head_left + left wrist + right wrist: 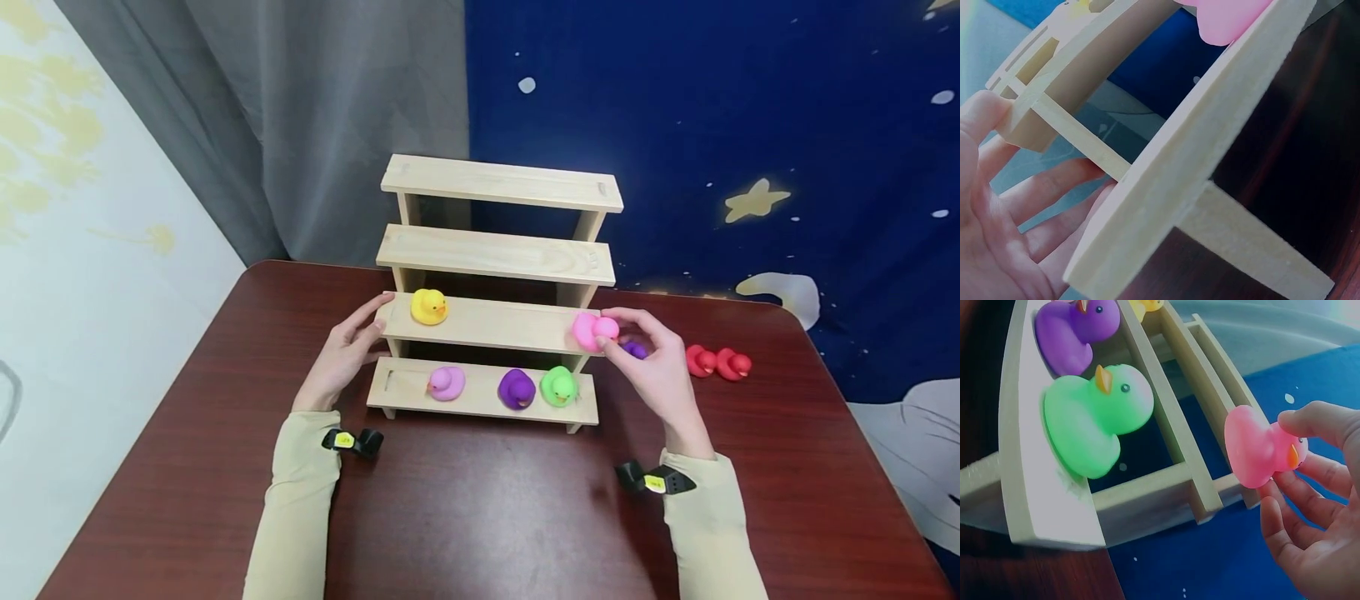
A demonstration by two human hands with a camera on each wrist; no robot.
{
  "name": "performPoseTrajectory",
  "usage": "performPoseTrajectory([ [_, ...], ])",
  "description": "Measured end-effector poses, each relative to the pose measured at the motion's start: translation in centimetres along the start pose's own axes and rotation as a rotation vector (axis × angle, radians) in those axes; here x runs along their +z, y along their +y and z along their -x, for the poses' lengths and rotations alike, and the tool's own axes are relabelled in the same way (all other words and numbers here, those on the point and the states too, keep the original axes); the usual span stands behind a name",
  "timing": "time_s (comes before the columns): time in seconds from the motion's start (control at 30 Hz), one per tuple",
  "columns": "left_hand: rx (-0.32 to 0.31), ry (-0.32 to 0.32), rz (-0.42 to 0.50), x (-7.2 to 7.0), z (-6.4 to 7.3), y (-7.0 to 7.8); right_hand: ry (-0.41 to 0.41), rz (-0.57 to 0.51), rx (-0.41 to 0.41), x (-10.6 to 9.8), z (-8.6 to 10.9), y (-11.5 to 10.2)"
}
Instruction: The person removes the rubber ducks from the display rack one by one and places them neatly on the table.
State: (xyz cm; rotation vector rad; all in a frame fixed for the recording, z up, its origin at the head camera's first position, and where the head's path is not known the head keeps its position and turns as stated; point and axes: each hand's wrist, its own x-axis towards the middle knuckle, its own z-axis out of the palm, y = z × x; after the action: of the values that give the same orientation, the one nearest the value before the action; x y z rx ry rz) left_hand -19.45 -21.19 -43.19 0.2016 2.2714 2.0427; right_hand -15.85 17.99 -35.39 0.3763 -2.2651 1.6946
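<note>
My right hand (660, 371) pinches a pink rubber duck (1252, 447) between thumb and fingers. In the head view the duck overlaps the right end of the second shelf up on a four-step wooden stand (498, 179). My left hand (337, 358) grips that same shelf's left end, thumb at its front edge and index finger at its back corner; the other fingers stay loosely extended. A yellow duck (428, 307) sits near the left of this shelf. The lowest step carries a light purple duck (447, 383), a dark purple duck (517, 389) and a green duck (1094, 422).
Two red ducks (701, 361) lie on the dark wooden table (465, 508) to the right of the stand. Another purple duck (635, 349) is partly hidden behind my right hand. A grey curtain (360, 108) and a blue starry cloth (675, 125) hang behind.
</note>
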Motion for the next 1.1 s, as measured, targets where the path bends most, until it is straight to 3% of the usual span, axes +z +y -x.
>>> performPoseTrajectory([
  [0.27, 0.012, -0.013, 0.007, 0.1, 0.0, -0.2, 0.038, 0.085, 0.055, -0.9, 0.4, -0.3],
  [0.4, 0.013, -0.011, 0.005, 0.1, 0.0, -0.2, 0.053, 0.112, 0.109, -1.6, 0.5, 1.3],
  [0.57, 0.007, -0.014, -0.005, 0.0, 0.0, -0.1, 0.086, 0.097, 0.147, -2.6, 0.9, 3.4],
  [0.8, 0.006, -0.015, -0.008, -0.1, -0.1, 0.0, 0.15, 0.051, 0.18, -3.2, 1.6, 4.0],
  [1.1, 0.012, -0.012, -0.012, -0.1, 0.0, 0.1, 0.179, 0.091, 0.255, -3.9, 2.4, 5.3],
])
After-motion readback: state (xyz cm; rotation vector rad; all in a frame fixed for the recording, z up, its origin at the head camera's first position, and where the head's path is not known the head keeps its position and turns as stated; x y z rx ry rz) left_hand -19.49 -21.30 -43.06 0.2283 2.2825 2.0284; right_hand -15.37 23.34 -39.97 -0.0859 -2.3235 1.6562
